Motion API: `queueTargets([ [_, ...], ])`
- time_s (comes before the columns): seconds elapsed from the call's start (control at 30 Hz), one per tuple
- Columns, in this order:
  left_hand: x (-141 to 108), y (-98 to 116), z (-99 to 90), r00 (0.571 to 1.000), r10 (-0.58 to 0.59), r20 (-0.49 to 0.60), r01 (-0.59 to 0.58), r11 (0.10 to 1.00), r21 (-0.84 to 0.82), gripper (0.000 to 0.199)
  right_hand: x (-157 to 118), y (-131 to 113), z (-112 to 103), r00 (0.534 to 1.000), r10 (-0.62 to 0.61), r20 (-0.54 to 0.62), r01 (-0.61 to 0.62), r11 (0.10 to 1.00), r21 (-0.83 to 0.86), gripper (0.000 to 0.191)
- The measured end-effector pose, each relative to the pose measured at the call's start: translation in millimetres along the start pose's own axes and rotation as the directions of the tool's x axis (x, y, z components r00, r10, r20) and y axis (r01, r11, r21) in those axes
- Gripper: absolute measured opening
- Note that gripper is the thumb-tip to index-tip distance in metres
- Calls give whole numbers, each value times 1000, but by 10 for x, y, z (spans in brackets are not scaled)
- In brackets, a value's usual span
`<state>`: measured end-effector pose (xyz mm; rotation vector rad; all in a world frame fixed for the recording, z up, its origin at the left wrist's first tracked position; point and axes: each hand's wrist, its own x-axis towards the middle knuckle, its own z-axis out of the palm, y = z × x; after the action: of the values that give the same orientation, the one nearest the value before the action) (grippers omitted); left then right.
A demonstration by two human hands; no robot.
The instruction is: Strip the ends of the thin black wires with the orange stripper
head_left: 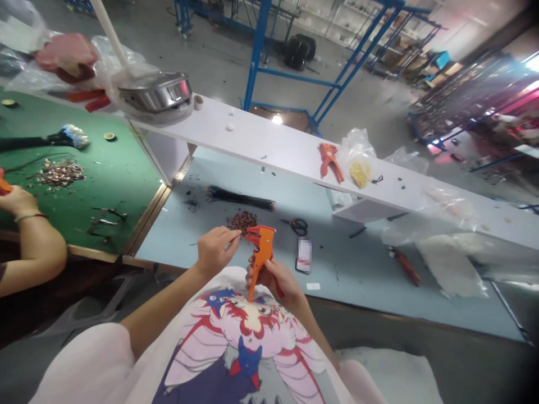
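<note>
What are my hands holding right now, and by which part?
The right hand grips the orange wire stripper by its handle; the left hand pinches a thin wire between its fingertips.

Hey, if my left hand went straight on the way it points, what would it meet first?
Probably the orange wire stripper held in the right hand, just ahead of the left hand; depth is unclear.

Two hands (217, 252), two orange wire strippers (261, 252), one pair of scissors (298, 226), and one black wire bundle (240, 198) show.
</note>
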<state>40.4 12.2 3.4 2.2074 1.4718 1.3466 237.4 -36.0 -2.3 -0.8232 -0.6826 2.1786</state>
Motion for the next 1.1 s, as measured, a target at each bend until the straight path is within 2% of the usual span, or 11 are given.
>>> queueTargets([
  [0.27, -15, 71, -22, 997, 61, -42, -57, 993, 102, 14, -54, -45, 69, 1000, 7, -8, -7, 998, -63, 42],
  [0.57, 5, 150, -45, 997, 71, -42, -67, 995, 75, 11, -79, -66, 117, 1000, -23, 7, 24, 992, -123, 44],
  [0.93, -22, 160, -54, 998, 64, -19, -63, 996, 63, 11, -92, -59, 156, 998, -62, -16, 58, 983, -175, 34],
  [1.1, -37, 153, -61, 998, 60, -18, -59, 997, 54, 11, -85, -61, 146, 999, -46, 5, 46, 984, -172, 37],
])
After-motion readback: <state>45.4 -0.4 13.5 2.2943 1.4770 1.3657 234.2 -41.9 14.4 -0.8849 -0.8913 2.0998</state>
